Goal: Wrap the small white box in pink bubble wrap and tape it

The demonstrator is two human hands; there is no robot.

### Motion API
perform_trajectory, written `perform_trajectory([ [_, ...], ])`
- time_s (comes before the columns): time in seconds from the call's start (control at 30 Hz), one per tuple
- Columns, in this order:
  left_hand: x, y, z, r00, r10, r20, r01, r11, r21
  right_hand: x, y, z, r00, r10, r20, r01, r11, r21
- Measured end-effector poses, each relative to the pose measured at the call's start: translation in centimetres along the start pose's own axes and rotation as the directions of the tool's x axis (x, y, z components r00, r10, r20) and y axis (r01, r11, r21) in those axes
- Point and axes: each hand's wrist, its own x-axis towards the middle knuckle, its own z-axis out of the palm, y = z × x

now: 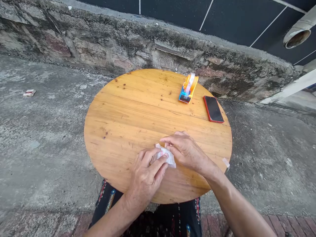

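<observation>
A small white wrapped packet (171, 160) with faint pink marks rests on the round wooden table (118, 121), near its front edge. My left hand (146, 172) holds it from the left, fingers and thumb pressed on its top. My right hand (189, 151) is at its upper right edge, with the thumb and fingertips closed together against the wrapping. A pale flap sticks up at the packet's upper left corner. The fingers cover much of the packet, and its contents are hidden.
An orange and blue tape dispenser (189, 88) stands at the table's back right. Beside it lies a phone (213, 109) in a red case. A strip of tape (226, 163) hangs at the right rim. A stone wall (98, 49) runs behind the table; a small box (29, 93) lies on the ground.
</observation>
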Motion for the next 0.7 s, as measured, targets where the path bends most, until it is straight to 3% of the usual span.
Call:
perform_trajectory([
  [0.37, 0.1, 0.2, -0.1, 1.0, -0.022, 0.01, 0.022, 1.0, -0.001, -3.6, -1.7, 0.8, 0.978, -0.207, 0.037, 0.203, 0.886, -0.417],
  [0.53, 0.1, 0.2, -0.1, 1.0, -0.005, 0.006, 0.005, 1.0, 0.001, -4.4, -2.3, 0.9, 0.972, -0.22, 0.079, 0.23, 0.833, -0.504],
  [0.7, -0.1, 0.2, -0.1, 1.0, -0.003, 0.005, 0.003, 1.0, 0.016, -4.9, -2.0, 1.2, 0.977, -0.207, 0.045, 0.201, 0.836, -0.51],
])
